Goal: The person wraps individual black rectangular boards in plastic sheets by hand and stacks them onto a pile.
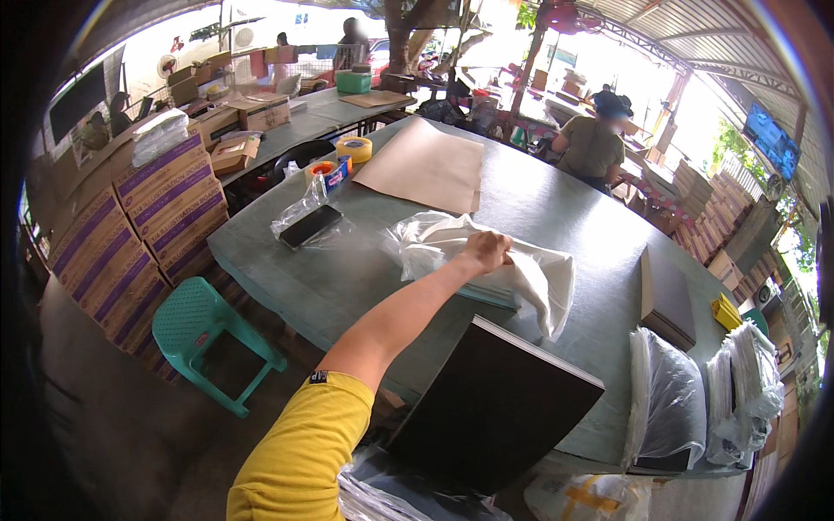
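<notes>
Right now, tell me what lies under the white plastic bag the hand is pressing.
Under the white plastic bag, a flat teal edge pokes out on the grey table. The left hand and the bag cover the rest, so what it is cannot be told.

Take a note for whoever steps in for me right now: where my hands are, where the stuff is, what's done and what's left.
Left hand: fist closed on the white plastic bag lying on the grey table.
Right hand: out of view.
Black board leans at the near table edge.
Brown paper sheet lies flat farther back, tape rolls beside it.
Done: a stack of bagged items sits at right.
Left: bag in hand looks loose and unfinished.
</notes>
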`<state>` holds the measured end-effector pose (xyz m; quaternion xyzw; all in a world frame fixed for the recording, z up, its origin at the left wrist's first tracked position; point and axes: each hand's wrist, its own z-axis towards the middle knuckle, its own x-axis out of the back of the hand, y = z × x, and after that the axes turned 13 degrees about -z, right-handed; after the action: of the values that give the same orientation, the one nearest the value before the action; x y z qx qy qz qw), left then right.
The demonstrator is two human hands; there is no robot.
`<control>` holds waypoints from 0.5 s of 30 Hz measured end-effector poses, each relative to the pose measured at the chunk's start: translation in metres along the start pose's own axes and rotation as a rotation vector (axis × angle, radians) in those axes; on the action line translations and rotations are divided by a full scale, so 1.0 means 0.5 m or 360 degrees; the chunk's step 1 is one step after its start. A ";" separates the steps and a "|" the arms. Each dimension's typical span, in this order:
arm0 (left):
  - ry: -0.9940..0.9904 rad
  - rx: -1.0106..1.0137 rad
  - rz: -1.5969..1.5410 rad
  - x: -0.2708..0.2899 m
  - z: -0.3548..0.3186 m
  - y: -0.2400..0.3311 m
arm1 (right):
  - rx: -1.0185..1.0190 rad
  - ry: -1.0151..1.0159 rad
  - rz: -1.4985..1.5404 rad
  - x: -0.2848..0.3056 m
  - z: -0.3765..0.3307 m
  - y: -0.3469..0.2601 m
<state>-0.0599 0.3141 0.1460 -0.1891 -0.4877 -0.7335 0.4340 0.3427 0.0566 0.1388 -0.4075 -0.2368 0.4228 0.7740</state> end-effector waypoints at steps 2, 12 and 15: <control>-0.0030 0.0036 -0.0124 0.008 0.007 -0.024 | -0.0035 -0.0045 0.0008 0.006 -0.005 -0.001; 0.0103 0.0315 -0.0412 0.007 0.038 -0.041 | -0.0134 -0.0006 -0.0007 0.005 -0.022 0.006; 0.0334 0.0494 -0.1319 0.008 0.029 -0.080 | -0.0165 0.0158 0.0000 -0.016 -0.016 -0.005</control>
<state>-0.0972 0.3308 0.1333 0.1647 -0.5799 -0.7787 0.1740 0.3452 0.0456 0.1364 -0.4674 -0.2198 0.3892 0.7627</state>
